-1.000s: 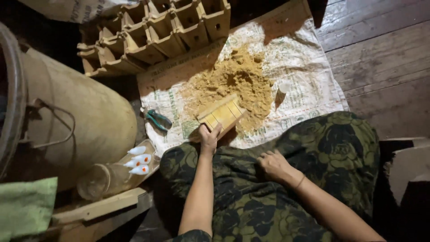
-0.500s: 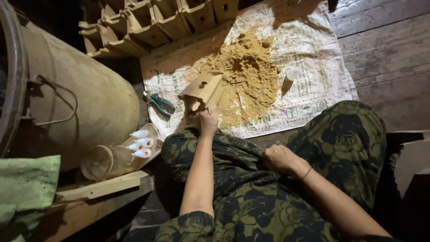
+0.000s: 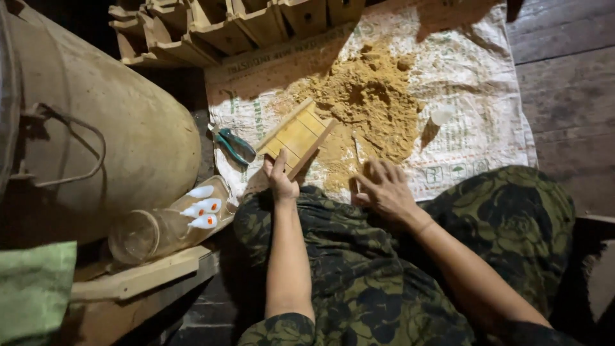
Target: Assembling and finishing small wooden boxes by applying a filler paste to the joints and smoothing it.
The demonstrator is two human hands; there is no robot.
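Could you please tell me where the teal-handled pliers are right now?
In the head view, the teal-handled pliers lie left of the wooden slatted mould, on the white woven sack's left edge.

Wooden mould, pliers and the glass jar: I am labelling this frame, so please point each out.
wooden mould [image 3: 296, 136], head view, on its slatted yellow face.
pliers [image 3: 234, 145], head view, on the teal handles.
glass jar [image 3: 168, 225], head view, on its clear side wall.
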